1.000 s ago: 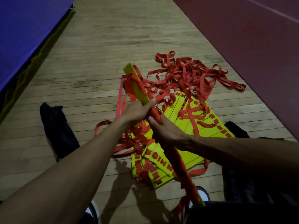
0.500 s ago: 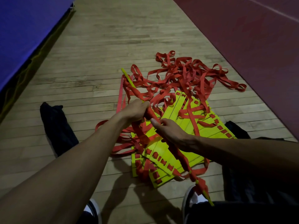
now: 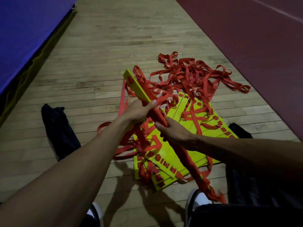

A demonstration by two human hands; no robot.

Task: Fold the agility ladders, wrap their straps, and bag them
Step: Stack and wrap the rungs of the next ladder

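My left hand [image 3: 139, 112] grips a stack of yellow ladder rungs [image 3: 135, 86] wound with red strap, held slanting above the floor. Just below it, my right hand [image 3: 173, 131] holds the same bundle with fingers curled round the red-wrapped part [image 3: 190, 163]. Beneath lies a fan of loose yellow rungs [image 3: 185, 110] on the wooden floor. A tangle of red straps [image 3: 193, 74] spreads behind and over them. A black bag [image 3: 57, 128] lies flat on the floor to the left.
A blue mat [image 3: 24, 35] runs along the left edge. A dark red mat [image 3: 254, 46] borders the right. Another black cloth [image 3: 239, 130] lies at the right by the rungs. My white-toed shoes [image 3: 198, 199] are at the bottom.
The bundle has turned in my hands: half a second ago it showed its thin edge, now its flat yellow face is up again. Both hands stay on it.
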